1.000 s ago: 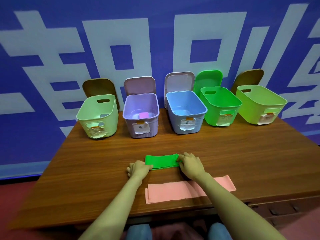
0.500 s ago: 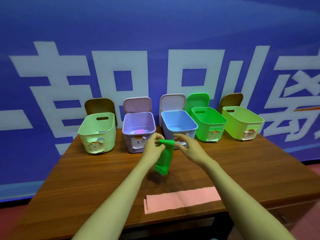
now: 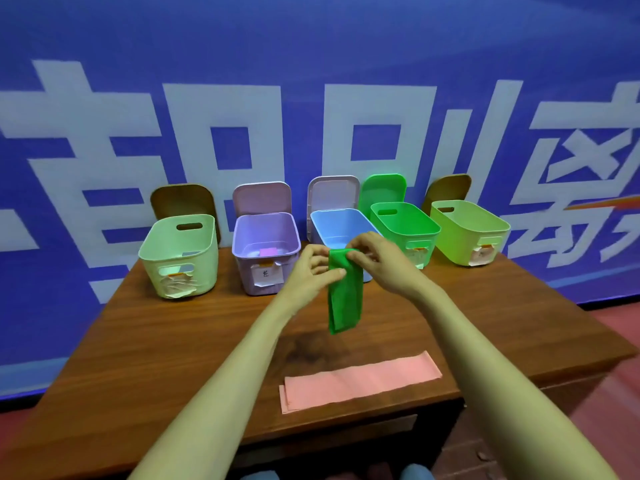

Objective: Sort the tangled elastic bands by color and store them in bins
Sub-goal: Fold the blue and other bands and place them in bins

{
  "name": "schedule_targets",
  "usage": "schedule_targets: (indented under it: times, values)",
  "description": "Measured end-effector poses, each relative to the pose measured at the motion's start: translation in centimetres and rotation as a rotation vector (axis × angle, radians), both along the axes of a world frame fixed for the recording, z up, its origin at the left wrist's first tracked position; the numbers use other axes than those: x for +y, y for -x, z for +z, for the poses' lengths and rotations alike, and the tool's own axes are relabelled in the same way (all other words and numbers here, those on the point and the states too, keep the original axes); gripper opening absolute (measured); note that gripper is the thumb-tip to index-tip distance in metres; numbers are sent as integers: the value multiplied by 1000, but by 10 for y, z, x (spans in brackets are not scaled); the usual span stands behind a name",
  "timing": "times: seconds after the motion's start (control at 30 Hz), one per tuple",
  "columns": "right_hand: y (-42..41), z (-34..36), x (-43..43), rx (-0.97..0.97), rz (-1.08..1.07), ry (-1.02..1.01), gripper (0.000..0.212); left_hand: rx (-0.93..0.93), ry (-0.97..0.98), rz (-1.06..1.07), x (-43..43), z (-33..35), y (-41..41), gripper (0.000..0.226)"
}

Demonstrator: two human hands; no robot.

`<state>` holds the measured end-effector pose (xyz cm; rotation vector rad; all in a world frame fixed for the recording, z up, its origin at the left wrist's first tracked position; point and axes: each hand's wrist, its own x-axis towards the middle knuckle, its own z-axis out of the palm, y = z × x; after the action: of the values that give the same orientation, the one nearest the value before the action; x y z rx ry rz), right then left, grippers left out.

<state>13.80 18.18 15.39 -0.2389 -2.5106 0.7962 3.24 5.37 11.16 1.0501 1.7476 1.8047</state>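
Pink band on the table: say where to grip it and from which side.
Pinch the pink band at its left short end, coming from above and the left. It lies flat on the table, so only an edge offers purchase; there its layers sit offset, probably easiest to lift.

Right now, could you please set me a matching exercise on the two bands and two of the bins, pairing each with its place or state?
Things:
1. green band
2. pink band
3. purple bin
4. bright green bin

Places or states:
A. lies flat on the table, near its front edge
B. stands second from the right in the row
C. hangs above the table, pinched by the left hand and the right hand
D. has a small pink piece inside

Pairs: 1-C, 2-A, 3-D, 4-B.
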Motion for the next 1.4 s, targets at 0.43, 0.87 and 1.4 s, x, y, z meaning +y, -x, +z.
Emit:
schedule_targets:
  times: [0.43,0.87,1.4]
  values:
    - [81,-47,136,-53,-146,281,14,-207,308,-35,123,-77,39,19]
    - [115,36,306,-159,-152,304,21,-197,417,78,283,30,48,16]
    - [213,-28,443,-620,32,190,53,-229,845,193,431,-4,100,51]
